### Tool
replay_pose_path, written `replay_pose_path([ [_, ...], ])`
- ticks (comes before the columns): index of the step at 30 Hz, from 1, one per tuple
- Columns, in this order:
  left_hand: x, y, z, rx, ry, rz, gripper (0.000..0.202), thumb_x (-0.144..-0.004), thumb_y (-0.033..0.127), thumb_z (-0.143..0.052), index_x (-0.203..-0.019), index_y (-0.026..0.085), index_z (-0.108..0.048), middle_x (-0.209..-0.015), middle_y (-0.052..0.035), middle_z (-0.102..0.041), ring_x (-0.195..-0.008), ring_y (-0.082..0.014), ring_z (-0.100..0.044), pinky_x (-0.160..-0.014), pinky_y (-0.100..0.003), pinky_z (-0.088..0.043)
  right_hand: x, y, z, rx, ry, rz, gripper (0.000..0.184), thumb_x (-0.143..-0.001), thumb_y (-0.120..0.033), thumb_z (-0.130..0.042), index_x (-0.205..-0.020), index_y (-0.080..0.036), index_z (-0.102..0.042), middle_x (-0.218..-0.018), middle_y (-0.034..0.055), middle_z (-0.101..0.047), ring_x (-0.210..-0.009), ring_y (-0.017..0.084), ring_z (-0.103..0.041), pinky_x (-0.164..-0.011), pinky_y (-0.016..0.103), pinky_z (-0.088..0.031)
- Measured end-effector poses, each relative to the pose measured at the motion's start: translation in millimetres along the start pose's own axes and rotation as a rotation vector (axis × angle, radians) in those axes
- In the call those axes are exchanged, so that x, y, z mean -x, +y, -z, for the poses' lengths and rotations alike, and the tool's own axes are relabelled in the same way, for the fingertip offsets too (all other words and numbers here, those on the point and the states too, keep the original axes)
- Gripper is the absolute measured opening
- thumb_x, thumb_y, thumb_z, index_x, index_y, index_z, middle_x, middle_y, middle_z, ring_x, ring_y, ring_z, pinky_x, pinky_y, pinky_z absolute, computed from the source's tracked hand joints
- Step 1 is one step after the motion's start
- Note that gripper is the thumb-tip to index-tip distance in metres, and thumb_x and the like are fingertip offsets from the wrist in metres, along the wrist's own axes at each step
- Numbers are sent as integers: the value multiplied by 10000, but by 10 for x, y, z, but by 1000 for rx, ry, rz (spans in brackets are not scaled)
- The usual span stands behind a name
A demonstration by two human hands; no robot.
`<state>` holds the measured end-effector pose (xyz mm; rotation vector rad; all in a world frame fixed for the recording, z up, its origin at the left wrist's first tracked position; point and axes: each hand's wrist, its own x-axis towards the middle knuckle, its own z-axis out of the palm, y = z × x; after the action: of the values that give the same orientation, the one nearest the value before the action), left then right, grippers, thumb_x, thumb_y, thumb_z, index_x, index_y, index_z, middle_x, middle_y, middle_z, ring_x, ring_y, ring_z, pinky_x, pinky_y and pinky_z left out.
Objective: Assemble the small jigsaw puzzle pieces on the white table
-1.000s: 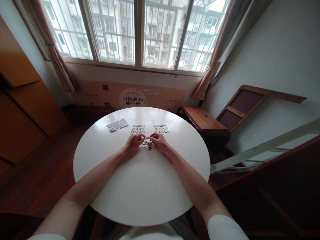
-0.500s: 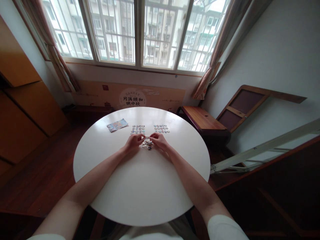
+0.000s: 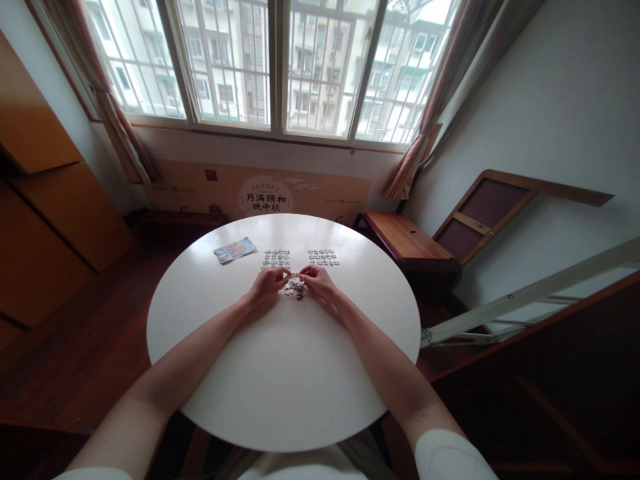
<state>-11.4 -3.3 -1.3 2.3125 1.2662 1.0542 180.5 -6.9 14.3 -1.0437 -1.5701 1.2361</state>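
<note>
My left hand (image 3: 270, 283) and my right hand (image 3: 319, 281) meet over a small heap of jigsaw puzzle pieces (image 3: 296, 287) in the middle of the round table. Thumb and forefinger of each hand are pinched together at the heap's far edge, where puzzle pieces show between the fingertips; exactly how many is too small to tell. Just beyond my left hand, separate pieces lie in short rows (image 3: 277, 257), the nearest partly hidden by that hand. A second set of rows (image 3: 324, 257) lies beyond my right hand.
A colourful picture sheet (image 3: 235, 250) lies on the white table (image 3: 280, 373) at the far left. Behind stand a window and a printed panel (image 3: 320, 190). A low wooden bench (image 3: 407, 237) is to the right, and wooden cabinets (image 3: 50, 227) are at left.
</note>
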Motion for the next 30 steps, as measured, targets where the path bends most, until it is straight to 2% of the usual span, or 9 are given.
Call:
replay_pose_path([
  [8,-2,12,9,-9,-10,4,208,-816,295,-517,-855,167,-676,-487,48,-555,-457,-59,-462,-515,-166,-328,3,9,-6,-2,5,-2,269,-621,-366,-689,-739,-142,-599,-568,-12,-581,-461,77,-464,-447,204,-345],
  [19,2,-25,-26,-20,55,-31,192,-800,288,-537,-866,174,-676,-487,51,-552,-460,-58,-466,-519,-164,-335,6,17,-3,3,-1,3,229,-633,-326,-670,-755,-144,-600,-571,-19,-578,-461,75,-463,-447,201,-346],
  [30,4,-14,-28,-9,60,-18,218,-826,322,-516,-871,182,-677,-478,53,-551,-452,-58,-479,-516,-161,-342,-8,32,5,4,7,11,218,-641,-317,-667,-755,-142,-605,-577,-12,-585,-481,82,-489,-456,201,-367],
])
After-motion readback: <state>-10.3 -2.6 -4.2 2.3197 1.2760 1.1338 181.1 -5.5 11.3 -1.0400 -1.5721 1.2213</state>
